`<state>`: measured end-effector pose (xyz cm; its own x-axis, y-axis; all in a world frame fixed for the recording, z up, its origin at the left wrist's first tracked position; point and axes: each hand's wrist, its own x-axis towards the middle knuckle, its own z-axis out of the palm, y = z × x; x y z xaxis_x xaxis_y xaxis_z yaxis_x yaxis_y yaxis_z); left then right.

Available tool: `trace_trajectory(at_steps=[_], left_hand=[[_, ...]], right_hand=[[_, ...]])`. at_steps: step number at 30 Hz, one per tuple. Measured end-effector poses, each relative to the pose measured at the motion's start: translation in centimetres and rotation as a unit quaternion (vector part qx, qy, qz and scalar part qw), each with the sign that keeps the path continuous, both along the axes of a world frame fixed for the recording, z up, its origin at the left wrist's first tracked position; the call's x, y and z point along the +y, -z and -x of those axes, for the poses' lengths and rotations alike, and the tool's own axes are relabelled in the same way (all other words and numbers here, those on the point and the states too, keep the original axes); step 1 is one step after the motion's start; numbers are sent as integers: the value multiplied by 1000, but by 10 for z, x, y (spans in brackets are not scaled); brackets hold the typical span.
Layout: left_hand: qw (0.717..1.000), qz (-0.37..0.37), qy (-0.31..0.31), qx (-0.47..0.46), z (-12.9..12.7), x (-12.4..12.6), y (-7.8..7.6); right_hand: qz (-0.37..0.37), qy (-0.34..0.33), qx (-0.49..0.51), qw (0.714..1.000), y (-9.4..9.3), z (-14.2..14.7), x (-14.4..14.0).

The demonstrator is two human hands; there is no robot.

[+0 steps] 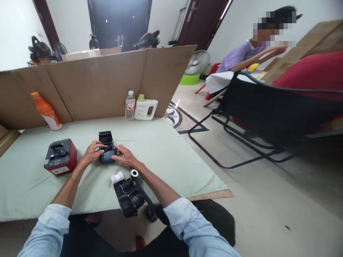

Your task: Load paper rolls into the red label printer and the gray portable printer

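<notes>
A small dark blue-grey label printer (107, 157) lies on the table in front of me, its black lid (105, 137) raised at the far side. My left hand (93, 152) is closed at its left side, with fingertips at the opening under the lid. On the right side, my right hand (124, 156) grips the body with thumb and bent fingers. What lies inside the opening is mostly hidden. Nearer to me, below my right hand, are a white roll (117, 177) with a black printed strip (128, 196) and a second roll (134, 174) with a dark strip hanging over the edge.
A red and black box-shaped device (71, 157) stands left. An orange bottle (46, 111), a water bottle (130, 106) and a white jug (141, 110) stand against a cardboard partition (107, 84). To the right are a black folding chair (262, 107) and a seated person (235, 59).
</notes>
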<state>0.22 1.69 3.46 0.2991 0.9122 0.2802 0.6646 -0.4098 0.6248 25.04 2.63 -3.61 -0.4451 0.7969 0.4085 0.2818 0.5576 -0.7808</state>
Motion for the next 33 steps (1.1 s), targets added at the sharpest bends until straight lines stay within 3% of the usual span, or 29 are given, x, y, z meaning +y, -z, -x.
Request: trace_trajectory(at_steps=[4,10,19,26,29,33], left_hand=[[998,-42,-4,37,-5,1,3],[996,-75,3,46,-13,5,0],[1000,22,-4,6,-9,7,0],[999,15,-51,-11,-14,9,-1],[997,-2,-66,-33,-22,9,-14],[998,-7,-16,-60,-37,-1,-41]], right_hand=[[-22,-6,-21,1000,-13,-3,7],[-83,-1,-117,990,-52,2,15],[-47,27,-172,984,-90,29,26],[-19,14,-63,998,-103,36,27],[20,7,31,999,-114,32,27],[30,3,86,996,-135,7,14]])
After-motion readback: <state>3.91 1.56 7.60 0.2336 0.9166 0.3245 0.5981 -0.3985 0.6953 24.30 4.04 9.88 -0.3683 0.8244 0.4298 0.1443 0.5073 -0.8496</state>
